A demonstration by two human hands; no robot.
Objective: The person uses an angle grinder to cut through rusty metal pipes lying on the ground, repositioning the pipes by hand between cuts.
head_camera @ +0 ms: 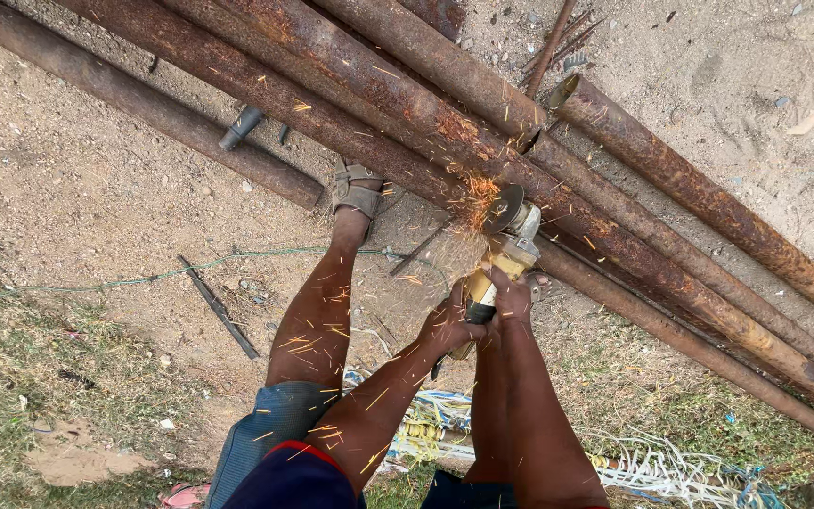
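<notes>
At 9 o'clock in the view, a thin green cable [143,279] trails over the sandy ground [77,179], and a short dark metal bar [219,307] lies loose beside it, both well clear of where you stand.

Moving right, your sandalled foot [355,193] is planted against the underside of the stack of long rusty steel pipes [379,104], which runs from 11 o'clock down to 4 o'clock. The foot seems set there to brace you and steady the pipes while the disc bites.

Your left hand [447,325] is wrapped tight around the rear body of the yellow handheld angle grinder [499,254], fingers closed on it. Your right hand [511,294] sits just ahead at 1 o'clock of the left, its grip also clamped on the grinder body. Using 2 hands close together keeps the tool from kicking.

The grinder's disc touches 1 rusty pipe near the centre of the view, and orange sparks [471,203] spray back toward your legs, so the disc is tilted into the pipe's surface.

At 5 o'clock, a tangle of white and blue rope [652,464] lies on the grass near your feet.
</notes>
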